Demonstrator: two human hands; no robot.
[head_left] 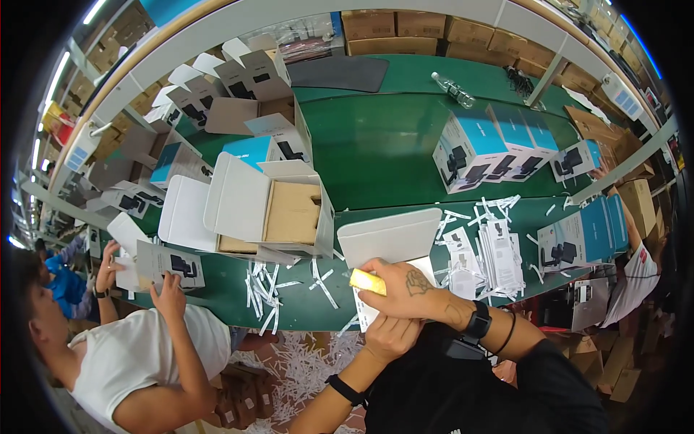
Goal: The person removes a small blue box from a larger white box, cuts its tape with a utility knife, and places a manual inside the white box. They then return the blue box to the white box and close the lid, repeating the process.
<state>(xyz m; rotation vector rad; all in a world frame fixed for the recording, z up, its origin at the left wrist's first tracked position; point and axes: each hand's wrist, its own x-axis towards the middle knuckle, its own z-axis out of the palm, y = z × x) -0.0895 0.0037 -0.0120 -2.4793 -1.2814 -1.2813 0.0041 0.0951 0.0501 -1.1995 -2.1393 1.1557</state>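
A white carton (394, 233) stands at the table's near edge in front of me, its lid flap raised and its inside mostly hidden by my hands. My right hand (405, 288) reaches across the carton with fingers closed round a small bright yellow object (367, 281) whose kind I cannot make out. Just below it, my left hand (394, 337) has its fingers curled at the carton's near edge, gripping it. Beside the carton on the right lie a stack of printed white sheets (499, 253) and many paper strips (499, 206).
Open cartons with brown inserts (293, 210) crowd the left. Closed blue-and-white boxes (473, 148) stand in a row at the right back, more (578, 235) nearer. A plastic bottle (454, 90) lies behind. A co-worker (144, 347) handles a box at left; another's arm (627, 217) is at right.
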